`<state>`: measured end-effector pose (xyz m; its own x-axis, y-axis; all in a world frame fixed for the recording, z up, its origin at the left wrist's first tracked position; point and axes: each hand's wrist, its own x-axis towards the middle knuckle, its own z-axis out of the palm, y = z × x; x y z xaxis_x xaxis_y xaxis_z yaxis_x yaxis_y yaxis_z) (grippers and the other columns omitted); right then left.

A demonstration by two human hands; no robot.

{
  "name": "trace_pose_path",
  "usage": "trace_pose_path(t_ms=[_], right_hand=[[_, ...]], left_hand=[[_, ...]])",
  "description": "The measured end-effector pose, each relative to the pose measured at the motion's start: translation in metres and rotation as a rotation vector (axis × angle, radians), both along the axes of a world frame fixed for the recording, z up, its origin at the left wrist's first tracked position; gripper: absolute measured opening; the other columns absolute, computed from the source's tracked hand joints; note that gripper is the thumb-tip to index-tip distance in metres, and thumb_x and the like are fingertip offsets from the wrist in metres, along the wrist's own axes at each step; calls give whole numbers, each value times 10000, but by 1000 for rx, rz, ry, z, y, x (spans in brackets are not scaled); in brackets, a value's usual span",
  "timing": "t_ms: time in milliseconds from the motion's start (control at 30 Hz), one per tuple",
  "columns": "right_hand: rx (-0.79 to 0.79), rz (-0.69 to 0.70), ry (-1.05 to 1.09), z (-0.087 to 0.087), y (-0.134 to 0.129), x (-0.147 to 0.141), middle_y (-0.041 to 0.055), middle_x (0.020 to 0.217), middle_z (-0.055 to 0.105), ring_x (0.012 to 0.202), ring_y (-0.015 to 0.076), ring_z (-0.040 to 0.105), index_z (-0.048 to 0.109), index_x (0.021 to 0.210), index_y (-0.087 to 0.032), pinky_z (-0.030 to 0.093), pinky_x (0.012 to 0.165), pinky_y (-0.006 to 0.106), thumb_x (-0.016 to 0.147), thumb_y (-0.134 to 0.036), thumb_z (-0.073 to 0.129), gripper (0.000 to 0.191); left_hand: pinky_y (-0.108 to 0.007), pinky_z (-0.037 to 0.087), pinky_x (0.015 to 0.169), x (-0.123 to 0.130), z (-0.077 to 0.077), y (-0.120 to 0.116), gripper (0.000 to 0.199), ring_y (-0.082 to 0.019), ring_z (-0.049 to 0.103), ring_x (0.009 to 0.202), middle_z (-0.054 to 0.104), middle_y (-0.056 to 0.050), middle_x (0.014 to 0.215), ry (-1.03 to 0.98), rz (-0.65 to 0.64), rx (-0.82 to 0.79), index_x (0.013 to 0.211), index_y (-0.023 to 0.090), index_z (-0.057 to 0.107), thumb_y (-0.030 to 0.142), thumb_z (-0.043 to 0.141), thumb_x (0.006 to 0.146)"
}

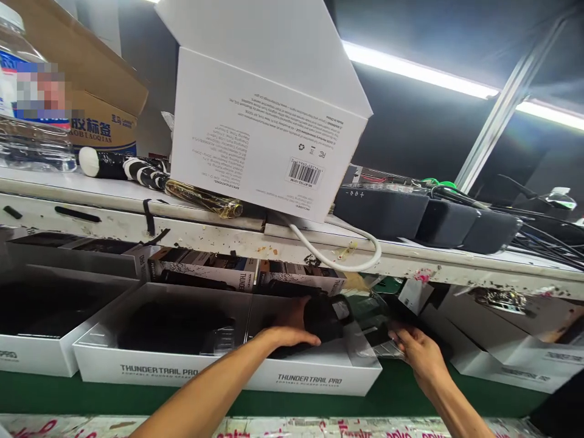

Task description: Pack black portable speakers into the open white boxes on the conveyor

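My left hand point(289, 325) is wrapped round a black speaker point(322, 319), above the right part of an open white box point(314, 377) printed "Thunder Trail Pro". A pale label shows on the speaker's end. To its right, my right hand point(417, 353) is closed on a clear plastic bag point(381, 347), thumb and fingers pinched at its edge. The bag lies against the speaker's right side; whether the speaker is partly inside it, I cannot tell. Inside the neighbouring box sits another dark item point(177, 322) under clear plastic.
Overhead, a worn white shelf point(219, 225) carries an upright white carton point(255, 134), several black speakers point(378, 213), cables, a tape-wrapped stick point(146, 173) and a water bottle point(36, 134). More white boxes point(506, 359) stand at the right on the green surface point(182, 395).
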<state>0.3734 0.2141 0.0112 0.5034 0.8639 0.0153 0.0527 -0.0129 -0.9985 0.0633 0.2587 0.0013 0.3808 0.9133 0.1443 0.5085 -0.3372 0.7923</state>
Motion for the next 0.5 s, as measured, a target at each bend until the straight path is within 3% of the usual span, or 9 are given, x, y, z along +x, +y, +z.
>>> trace_pose_path(t_ms=[200,333,500], right_hand=[[-3,116,-2,11,0,-14,44,642,658,494,123,430,654,780,-169,356,480,268,448,-487,740,467],[18,128,20,21,-4,-12,25,664,661,510,112,435,676,847,-168,382,481,244,438,-470,797,522],[-33,151,3,6,-11,-4,40,630,653,475,123,457,684,804,-170,405,447,257,396,-487,849,543]], left_hand=[[-426,436,1091,-16,4,7,1116,-311,536,1286,594,-75,1394,-178,8,-57,1457,231,418,358,930,474],[-419,443,1089,-22,5,9,1122,-312,543,1283,599,-62,1392,-209,-27,-67,1437,245,446,365,951,442],[-397,458,1091,-30,5,7,1082,-283,563,1279,628,-48,1368,-264,-45,-95,1434,226,419,376,925,490]])
